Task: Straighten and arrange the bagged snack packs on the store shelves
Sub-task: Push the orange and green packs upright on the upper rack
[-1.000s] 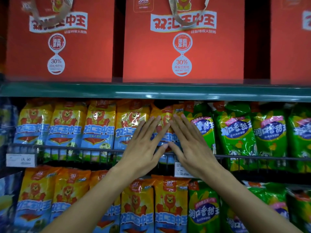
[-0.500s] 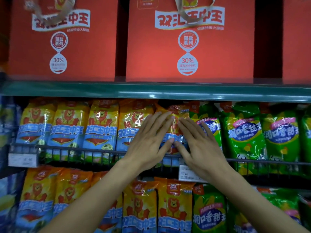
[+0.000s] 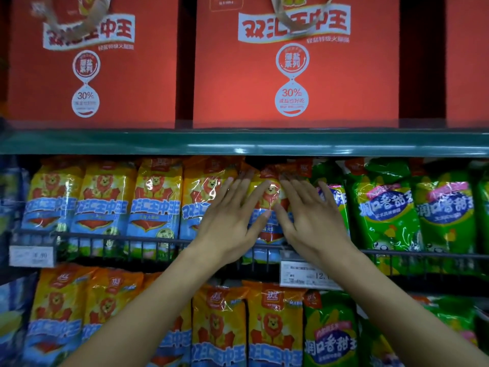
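A row of yellow-and-blue lion snack packs [image 3: 153, 205] stands behind a black wire rail [image 3: 111, 238] on the middle shelf. The rightmost yellow pack [image 3: 268, 197] leans between my two hands. My left hand [image 3: 232, 218] lies flat on its left side with fingers spread, partly over the neighbouring yellow pack [image 3: 201, 197]. My right hand [image 3: 312, 218] presses flat on its right side, overlapping a green snack pack [image 3: 334, 200]. Neither hand grips anything.
More green packs [image 3: 386, 213] fill the shelf to the right. Large red gift boxes [image 3: 293, 62] stand on the green shelf edge [image 3: 238, 144] above. A lower shelf holds yellow packs [image 3: 274, 329] and green packs [image 3: 329, 337]. Price tags [image 3: 304, 274] hang on the rail.
Both hands have slid a little upward and apart on the packs, uncovering the lion face of the yellow pack between them. The view has shifted slightly left.
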Tool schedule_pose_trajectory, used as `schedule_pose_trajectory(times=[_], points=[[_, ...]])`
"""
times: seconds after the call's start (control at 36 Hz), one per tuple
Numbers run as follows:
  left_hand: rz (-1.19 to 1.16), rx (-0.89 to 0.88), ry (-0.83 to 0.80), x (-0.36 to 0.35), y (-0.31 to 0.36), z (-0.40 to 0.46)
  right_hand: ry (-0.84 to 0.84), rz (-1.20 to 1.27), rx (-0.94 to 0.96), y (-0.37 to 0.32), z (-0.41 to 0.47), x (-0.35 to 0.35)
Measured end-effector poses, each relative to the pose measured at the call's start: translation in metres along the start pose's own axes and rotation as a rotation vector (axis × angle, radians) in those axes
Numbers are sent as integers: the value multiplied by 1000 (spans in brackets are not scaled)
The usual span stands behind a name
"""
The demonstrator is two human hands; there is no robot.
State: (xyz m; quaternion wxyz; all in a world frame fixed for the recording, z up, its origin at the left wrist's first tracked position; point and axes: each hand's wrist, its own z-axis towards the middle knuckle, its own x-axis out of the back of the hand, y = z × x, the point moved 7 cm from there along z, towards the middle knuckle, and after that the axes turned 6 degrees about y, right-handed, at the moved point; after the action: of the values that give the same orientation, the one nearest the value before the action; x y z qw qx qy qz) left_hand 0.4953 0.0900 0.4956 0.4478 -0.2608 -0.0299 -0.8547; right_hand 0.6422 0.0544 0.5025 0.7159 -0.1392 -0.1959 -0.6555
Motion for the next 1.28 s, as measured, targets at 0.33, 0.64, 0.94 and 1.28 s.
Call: schedule_pose_trajectory(times=[0.33,0.64,0.94,1.28], points=[[-111,142,119,17,-11,-2,81,300,-184,20,12,38],[-259,431,232,35,-37,20,47,542,-441,47,51,23],[-494,644,289,21,-51,25,209,876,-326,54,46,18],[-906,823,581,28,-55,23,254,926,-337,55,43,19]])
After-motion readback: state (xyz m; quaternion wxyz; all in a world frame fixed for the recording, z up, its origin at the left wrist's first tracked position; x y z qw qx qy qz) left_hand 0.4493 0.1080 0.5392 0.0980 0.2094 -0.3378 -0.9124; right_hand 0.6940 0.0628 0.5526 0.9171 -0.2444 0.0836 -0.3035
